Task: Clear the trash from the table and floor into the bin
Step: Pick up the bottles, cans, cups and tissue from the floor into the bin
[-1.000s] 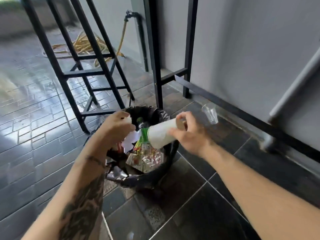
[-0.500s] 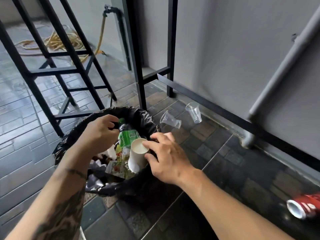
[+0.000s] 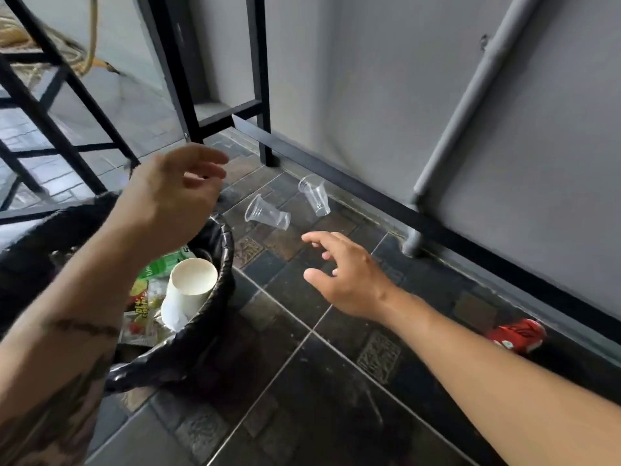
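Note:
A bin lined with a black bag [image 3: 221, 264] stands at the lower left, holding a white paper cup [image 3: 190, 285], a green bottle [image 3: 164, 264] and snack wrappers [image 3: 142, 314]. My left hand [image 3: 168, 196] hovers above the bin's far rim, empty, fingers spread. My right hand [image 3: 346, 277] is right of the bin over the dark tiles, open and empty, fingers pointing toward two clear plastic cups lying on their sides: one [image 3: 267, 213] near the bin, another [image 3: 316, 196] closer to the wall. A red can [image 3: 517, 334] lies on the floor at the right by the wall.
Black metal table legs [image 3: 260, 95] and a floor-level crossbar [image 3: 336, 169] run along the grey wall. A grey drainpipe [image 3: 470, 112] comes down to the floor at the right. Black stool frames [image 3: 50, 105] stand at the left, with a coiled yellow hose [image 3: 90, 45] behind.
My right hand let go of the white paper cup, which now rests in the bin, and moved right toward the clear cups. My left hand lifted out of the bin. The view swung right.

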### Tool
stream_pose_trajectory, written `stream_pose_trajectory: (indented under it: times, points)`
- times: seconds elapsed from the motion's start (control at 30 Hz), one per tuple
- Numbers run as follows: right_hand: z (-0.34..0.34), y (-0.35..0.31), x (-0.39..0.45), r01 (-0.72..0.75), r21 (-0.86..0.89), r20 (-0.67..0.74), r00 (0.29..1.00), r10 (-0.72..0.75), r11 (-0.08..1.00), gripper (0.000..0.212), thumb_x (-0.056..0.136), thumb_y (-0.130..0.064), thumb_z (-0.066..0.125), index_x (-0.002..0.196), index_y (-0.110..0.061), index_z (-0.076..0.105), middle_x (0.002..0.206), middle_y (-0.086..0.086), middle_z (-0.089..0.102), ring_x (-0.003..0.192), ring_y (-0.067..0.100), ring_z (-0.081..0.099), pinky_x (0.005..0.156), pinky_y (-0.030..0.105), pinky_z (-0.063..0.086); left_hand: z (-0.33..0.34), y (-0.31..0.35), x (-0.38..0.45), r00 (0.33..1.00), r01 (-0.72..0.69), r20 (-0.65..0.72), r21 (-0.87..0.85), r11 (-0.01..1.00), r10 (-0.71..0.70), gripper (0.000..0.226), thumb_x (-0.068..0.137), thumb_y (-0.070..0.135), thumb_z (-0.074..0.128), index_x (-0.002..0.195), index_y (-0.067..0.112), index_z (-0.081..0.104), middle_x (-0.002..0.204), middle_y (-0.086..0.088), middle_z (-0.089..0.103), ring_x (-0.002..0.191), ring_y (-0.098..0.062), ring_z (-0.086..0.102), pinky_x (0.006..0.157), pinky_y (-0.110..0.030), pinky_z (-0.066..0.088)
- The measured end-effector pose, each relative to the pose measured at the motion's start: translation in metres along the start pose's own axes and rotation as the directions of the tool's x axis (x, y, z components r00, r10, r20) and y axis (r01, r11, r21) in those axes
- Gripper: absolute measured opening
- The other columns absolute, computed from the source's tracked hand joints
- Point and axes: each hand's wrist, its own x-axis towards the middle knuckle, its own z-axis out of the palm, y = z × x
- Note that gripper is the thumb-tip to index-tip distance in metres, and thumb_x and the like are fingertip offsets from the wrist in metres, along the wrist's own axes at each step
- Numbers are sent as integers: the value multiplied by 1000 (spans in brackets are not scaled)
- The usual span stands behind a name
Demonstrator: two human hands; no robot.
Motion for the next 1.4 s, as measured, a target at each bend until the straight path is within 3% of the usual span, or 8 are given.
stream_pose_trajectory:
  times: [0.1,0.17,0.33,0.5,0.77,1.07,1.2,1.4]
  points:
    - [-33,63,-28,-178,-104,-13,984,178,979,57,85,-32,61,140,-28,46,136,-4,48,122,14,45,104,30,37,23,15,0,998,-36,55,-81,996,41,29,95,13,60,111,36,69,102,16,72,76,5,65,53,-8,46]
    - [-47,104,-56,-277,-213,-11,960,281,937,65,82,-40,58,144,-28,41,142,-2,44,130,23,40,110,35,32,46,22,-5,987,-70,138,-52,996,77,30,94,14,61,111,38,68,102,16,72,81,5,67,68,-16,53]
    - [-68,166,-112,-446,-341,-50,888,458,827,67,88,-42,57,149,-29,31,147,-4,32,133,28,31,111,41,31,121,25,-46,955,-218,259,275,936,146,39,90,25,57,128,19,61,120,-7,66,103,-33,65,91,-46,54]
    - [-89,191,-146,-511,-350,-60,849,525,785,66,89,-43,60,148,-29,32,148,-2,35,134,28,34,110,45,34,178,31,-93,879,-206,467,552,808,-95,43,84,33,45,120,14,56,115,-11,59,95,-39,60,79,-49,53]
    - [-109,211,-167,-595,-378,-56,779,624,709,66,89,-40,59,146,-28,29,150,7,28,136,36,28,100,52,44,179,72,-110,822,-89,456,694,715,-340,48,91,32,47,137,19,45,135,-10,48,123,-37,50,97,-48,43]
    - [-94,253,-126,-864,-56,-104,503,858,500,71,89,-35,60,151,-37,26,164,6,-7,139,47,30,100,52,46,169,53,-54,817,-134,472,714,687,-331,69,82,35,54,148,24,38,145,-11,45,129,-38,49,102,-48,46]
    - [-78,248,-118,-848,-77,-232,527,817,525,61,86,-22,69,141,-21,43,163,9,1,126,40,49,86,41,52,186,32,-33,753,-149,520,732,665,-403,73,83,29,62,151,22,37,149,-14,44,131,-39,48,104,-45,44]
    - [-70,239,-103,-722,-325,-154,678,719,611,68,80,-19,72,138,-21,37,160,12,-5,130,37,39,96,42,48,197,-8,-7,674,3,488,749,662,-555,85,70,34,61,150,15,41,143,-22,50,133,-39,48,106,-41,41]
